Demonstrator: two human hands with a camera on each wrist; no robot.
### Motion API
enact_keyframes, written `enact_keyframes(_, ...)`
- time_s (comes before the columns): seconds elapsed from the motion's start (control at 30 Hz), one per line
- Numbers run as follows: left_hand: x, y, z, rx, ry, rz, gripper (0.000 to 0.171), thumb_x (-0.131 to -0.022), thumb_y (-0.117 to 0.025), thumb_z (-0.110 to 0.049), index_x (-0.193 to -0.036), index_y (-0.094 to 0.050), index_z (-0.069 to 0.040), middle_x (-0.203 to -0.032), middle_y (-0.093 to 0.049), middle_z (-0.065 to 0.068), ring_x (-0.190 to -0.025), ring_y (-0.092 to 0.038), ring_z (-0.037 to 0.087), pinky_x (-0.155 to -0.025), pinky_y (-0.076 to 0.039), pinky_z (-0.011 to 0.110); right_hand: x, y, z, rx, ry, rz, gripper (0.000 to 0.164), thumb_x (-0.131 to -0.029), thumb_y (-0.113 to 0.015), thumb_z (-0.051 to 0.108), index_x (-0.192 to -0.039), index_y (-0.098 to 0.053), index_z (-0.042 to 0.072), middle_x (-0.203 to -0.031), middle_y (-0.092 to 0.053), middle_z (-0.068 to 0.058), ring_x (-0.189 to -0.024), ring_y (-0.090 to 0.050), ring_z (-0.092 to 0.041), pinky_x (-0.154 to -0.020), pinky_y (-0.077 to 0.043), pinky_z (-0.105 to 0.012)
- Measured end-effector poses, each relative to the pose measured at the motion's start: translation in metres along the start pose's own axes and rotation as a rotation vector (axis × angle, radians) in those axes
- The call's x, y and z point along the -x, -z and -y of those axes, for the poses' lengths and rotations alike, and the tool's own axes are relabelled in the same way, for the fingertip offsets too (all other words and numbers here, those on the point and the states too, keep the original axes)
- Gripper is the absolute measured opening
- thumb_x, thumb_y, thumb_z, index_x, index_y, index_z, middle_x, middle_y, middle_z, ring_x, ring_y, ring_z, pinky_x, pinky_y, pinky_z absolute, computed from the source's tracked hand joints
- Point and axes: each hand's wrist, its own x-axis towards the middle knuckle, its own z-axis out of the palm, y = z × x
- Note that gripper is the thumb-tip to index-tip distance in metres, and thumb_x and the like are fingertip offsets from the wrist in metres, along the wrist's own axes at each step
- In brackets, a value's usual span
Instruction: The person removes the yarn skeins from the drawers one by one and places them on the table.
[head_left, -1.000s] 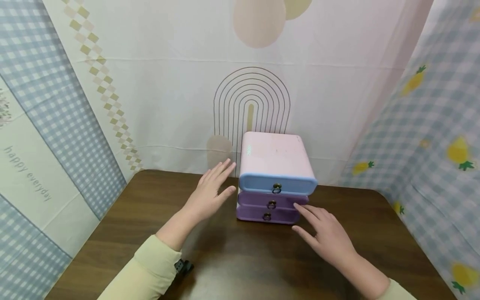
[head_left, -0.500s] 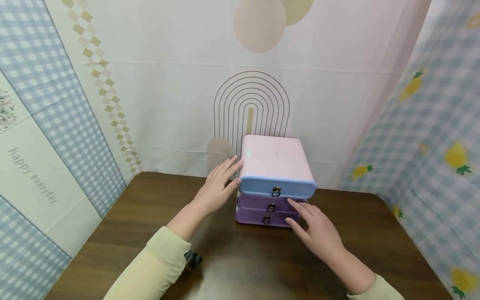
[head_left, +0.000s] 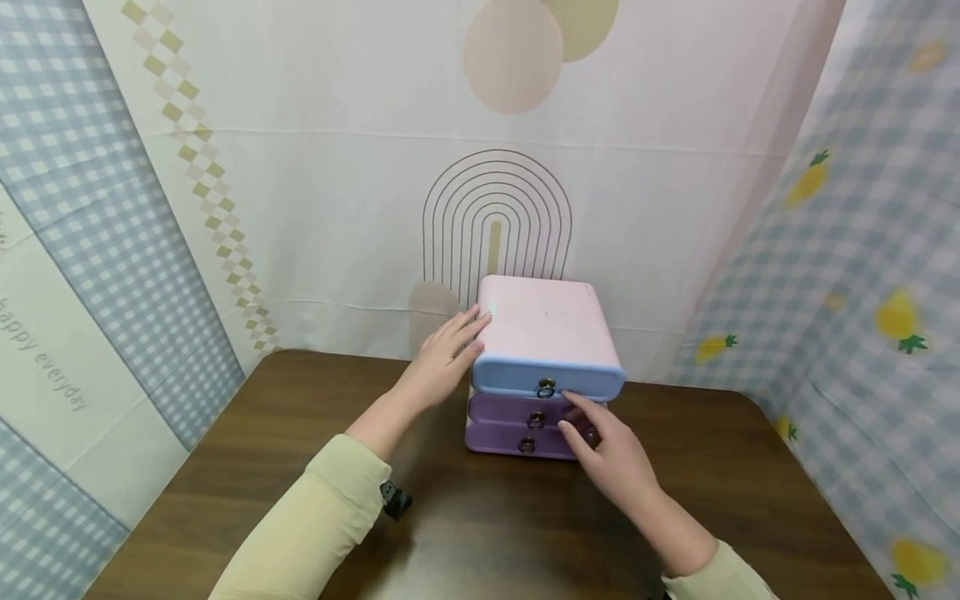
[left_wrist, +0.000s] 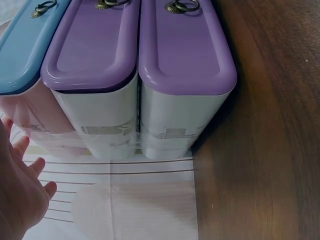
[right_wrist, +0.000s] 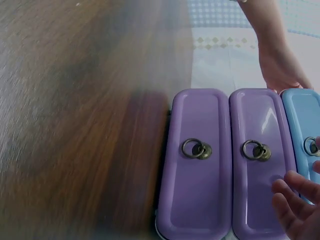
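A small three-drawer cabinet with a pink top [head_left: 543, 321] stands at the back of the table. Its upper drawer front [head_left: 510, 377] is blue; the two purple drawer fronts [right_wrist: 200, 200] lie below. Each bears a bronze ring pull [head_left: 546, 390]. My left hand [head_left: 437, 362] lies against the pink upper left side, fingers straight; the left wrist view has its fingertips [left_wrist: 36, 166] beside that pink wall. My right hand [head_left: 618, 458] is in front of the drawers, forefinger just right of the blue drawer's ring, thumb apart from it. Nothing is between finger and thumb.
The dark wooden table [head_left: 480, 533] reaches back to a white printed cloth [head_left: 337, 233] hanging close behind the cabinet. Checked cloths [head_left: 847, 333] hang on both sides. A dark strap piece [head_left: 395, 500] shows at my left cuff.
My left hand has moved right, from beside the cabinet to its upper left side. My right hand has moved left and slightly up towards the blue drawer's ring. All drawers stay closed.
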Motion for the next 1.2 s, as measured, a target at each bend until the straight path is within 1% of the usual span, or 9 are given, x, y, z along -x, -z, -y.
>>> enact_keyframes(0.07, -0.002, 0.000, 0.001, 0.008, -0.001, -0.001, 0.058, -0.103, -0.025, -0.059, -0.156, -0.031, -0.034, -0.164, -0.017, -0.012, -0.151, -0.014, 0.024, -0.117, -0.010, 0.058, -0.001, -0.002, 0.001, -0.044, -0.011, 0.000, 0.041, -0.096, -0.067, 0.026, -0.136, -0.060, 0.018, -0.096, -0.066, 0.008, -0.080, -0.060, -0.007, -0.071, -0.054, -0.037)
enact_keyframes(0.17, -0.005, -0.001, 0.002, 0.016, -0.004, -0.003, 0.058, -0.104, -0.026, -0.058, -0.156, -0.031, -0.034, -0.164, -0.018, -0.011, -0.151, -0.014, 0.024, -0.116, -0.010, 0.058, -0.002, -0.006, 0.003, -0.139, -0.049, 0.010, 0.040, -0.096, -0.066, 0.024, -0.135, -0.060, 0.019, -0.095, -0.067, 0.006, -0.081, -0.061, -0.009, -0.072, -0.054, -0.035)
enact_keyframes(0.4, -0.010, 0.000, 0.001, 0.025, -0.002, 0.009, 0.057, -0.104, -0.027, -0.057, -0.156, -0.031, -0.035, -0.164, -0.017, -0.011, -0.151, -0.010, 0.024, -0.115, -0.009, 0.062, -0.009, -0.012, 0.012, -0.599, -0.242, 0.088, 0.036, -0.100, -0.059, 0.015, -0.136, -0.055, 0.010, -0.096, -0.068, -0.019, -0.076, -0.067, -0.021, -0.067, -0.056, -0.036)
enact_keyframes(0.5, -0.010, 0.001, 0.001, 0.013, 0.011, 0.023, 0.057, -0.104, -0.027, -0.057, -0.156, -0.030, -0.036, -0.164, -0.016, -0.012, -0.152, -0.008, 0.023, -0.115, -0.008, 0.062, -0.011, -0.015, 0.015, -0.684, -0.319, 0.100, 0.034, -0.101, -0.056, 0.013, -0.135, -0.054, 0.007, -0.092, -0.066, -0.020, -0.073, -0.065, -0.019, -0.066, -0.054, -0.032)
enact_keyframes(0.57, -0.012, 0.001, 0.001, 0.004, 0.017, 0.031, 0.057, -0.104, -0.028, -0.057, -0.156, -0.030, -0.036, -0.164, -0.015, -0.011, -0.152, -0.007, 0.022, -0.115, -0.007, 0.061, -0.013, -0.017, 0.017, -0.704, -0.358, 0.095, 0.032, -0.101, -0.056, 0.013, -0.133, -0.055, 0.005, -0.089, -0.065, -0.017, -0.071, -0.064, -0.018, -0.065, -0.053, -0.031)
enact_keyframes(0.67, -0.015, 0.001, 0.001, -0.008, 0.022, 0.033, 0.056, -0.104, -0.028, -0.056, -0.156, -0.031, -0.035, -0.164, -0.016, -0.010, -0.152, -0.007, 0.022, -0.116, -0.007, 0.060, -0.015, -0.019, 0.020, -0.687, -0.388, 0.073, 0.030, -0.101, -0.057, 0.015, -0.129, -0.058, 0.005, -0.082, -0.064, -0.014, -0.068, -0.064, -0.019, -0.061, -0.054, -0.032)
enact_keyframes(0.9, -0.024, 0.002, -0.001, -0.052, 0.035, 0.015, 0.055, -0.104, -0.028, -0.056, -0.154, -0.035, -0.035, -0.164, -0.019, -0.007, -0.151, -0.012, 0.030, -0.117, -0.008, 0.058, -0.022, -0.021, 0.028, -0.640, -0.407, 0.035, 0.028, -0.099, -0.062, 0.024, -0.122, -0.065, 0.007, -0.071, -0.061, -0.010, -0.058, -0.063, -0.020, -0.052, -0.052, -0.033)
enact_keyframes(1.0, -0.026, 0.002, -0.001, -0.057, 0.037, 0.014, 0.056, -0.103, -0.029, -0.057, -0.154, -0.037, -0.035, -0.164, -0.020, -0.005, -0.150, -0.013, 0.033, -0.116, -0.008, 0.059, -0.023, -0.021, 0.029, -0.629, -0.416, 0.032, 0.027, -0.100, -0.061, 0.024, -0.120, -0.065, 0.007, -0.068, -0.060, -0.009, -0.055, -0.063, -0.019, -0.051, -0.052, -0.033)
enact_keyframes(1.2, -0.029, 0.002, -0.002, -0.058, 0.044, 0.010, 0.055, -0.103, -0.030, -0.057, -0.153, -0.038, -0.034, -0.164, -0.020, -0.004, -0.150, -0.013, 0.033, -0.117, -0.007, 0.058, -0.024, -0.021, 0.032, -0.623, -0.422, 0.036, 0.025, -0.101, -0.059, 0.022, -0.120, -0.065, 0.006, -0.065, -0.060, -0.009, -0.052, -0.062, -0.019, -0.048, -0.050, -0.030)
